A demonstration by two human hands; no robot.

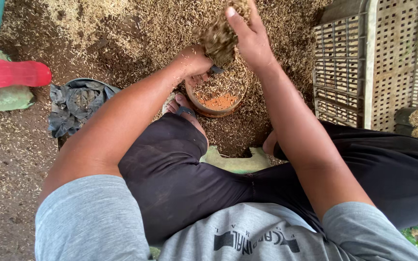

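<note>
An orange round pot (215,107) stands on the ground between my feet, part filled with pale husks. My right hand (250,36) is raised above it and grips a clump of husks (219,35). My left hand (195,63) hangs at the pot's far left rim, fingers curled around a small dark object that I cannot make out. A wide heap of the same husks (146,24) covers the ground beyond the pot.
I sit on a low green stool (233,162). A beige plastic crate (378,63) lies at the right. A dark cloth over a basin (78,104) sits at the left, with a red bottle (13,72) and green sacks (1,99) beyond.
</note>
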